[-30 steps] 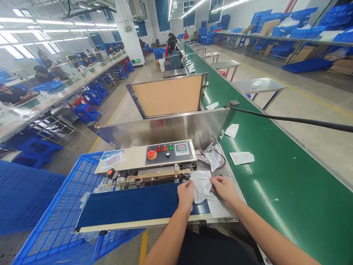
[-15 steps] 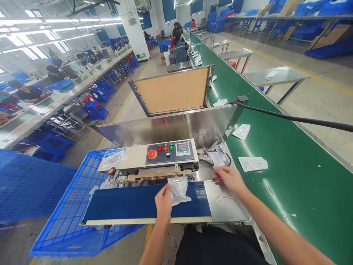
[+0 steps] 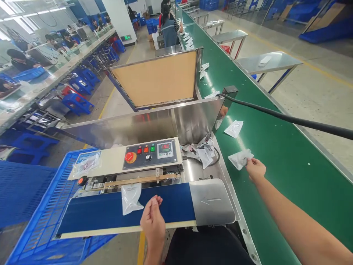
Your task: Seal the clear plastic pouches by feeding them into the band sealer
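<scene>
A clear pouch (image 3: 131, 199) hangs from the sealing machine's edge and rests on its blue belt (image 3: 93, 209). Just right of that pouch is my left hand (image 3: 153, 219), its fingers curled together with nothing visible in them. Over the green conveyor (image 3: 275, 173), my right hand (image 3: 256, 169) pinches the right corner of a second white pouch (image 3: 239, 159). A third pouch (image 3: 234, 129) lies farther up the green conveyor. The machine's control panel (image 3: 150, 154) shows lit digits and a red knob.
A metal guard (image 3: 149, 123) stands behind the machine. Crumpled packaging (image 3: 204, 152) lies at its right end. A black cable (image 3: 286, 117) crosses above the conveyor. A blue crate (image 3: 30, 230) sits at lower left. A person (image 3: 168, 31) sits farther along.
My left hand has let go of the pouch, which has moved left along the machine. My right hand has moved right onto the green conveyor and taken hold of another pouch. The view has shifted.
</scene>
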`<state>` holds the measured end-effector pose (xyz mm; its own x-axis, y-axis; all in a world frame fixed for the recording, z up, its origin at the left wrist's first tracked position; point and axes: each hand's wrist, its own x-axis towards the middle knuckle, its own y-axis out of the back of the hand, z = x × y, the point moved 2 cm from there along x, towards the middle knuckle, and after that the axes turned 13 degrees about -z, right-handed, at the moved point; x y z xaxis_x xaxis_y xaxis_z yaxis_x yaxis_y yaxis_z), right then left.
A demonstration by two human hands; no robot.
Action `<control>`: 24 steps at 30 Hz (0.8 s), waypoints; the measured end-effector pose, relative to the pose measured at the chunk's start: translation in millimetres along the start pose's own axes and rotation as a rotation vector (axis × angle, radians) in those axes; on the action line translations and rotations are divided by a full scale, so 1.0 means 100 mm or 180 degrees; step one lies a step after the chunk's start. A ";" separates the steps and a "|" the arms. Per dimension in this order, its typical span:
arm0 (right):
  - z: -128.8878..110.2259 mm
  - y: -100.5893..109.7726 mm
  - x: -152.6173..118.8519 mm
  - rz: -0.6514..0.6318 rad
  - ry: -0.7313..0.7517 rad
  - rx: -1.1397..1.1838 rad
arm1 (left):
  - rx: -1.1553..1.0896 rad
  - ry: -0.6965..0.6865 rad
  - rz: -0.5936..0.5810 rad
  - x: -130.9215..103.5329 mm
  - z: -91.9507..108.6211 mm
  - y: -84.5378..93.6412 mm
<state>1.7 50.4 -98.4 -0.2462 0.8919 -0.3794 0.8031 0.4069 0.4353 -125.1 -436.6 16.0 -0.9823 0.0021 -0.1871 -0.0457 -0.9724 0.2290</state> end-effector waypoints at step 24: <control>-0.47 -1.07 -2.45 -0.1903 0.0107 0.1434 | -0.0356 0.0652 -0.1610 0.30 -0.09 -0.89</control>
<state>-49.7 -202.6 -13.2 -0.7210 0.5526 -0.4182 0.6699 0.7102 -0.2165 -148.8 -352.5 -18.4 -0.7870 0.4405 -0.4319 -0.4719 -0.8808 -0.0384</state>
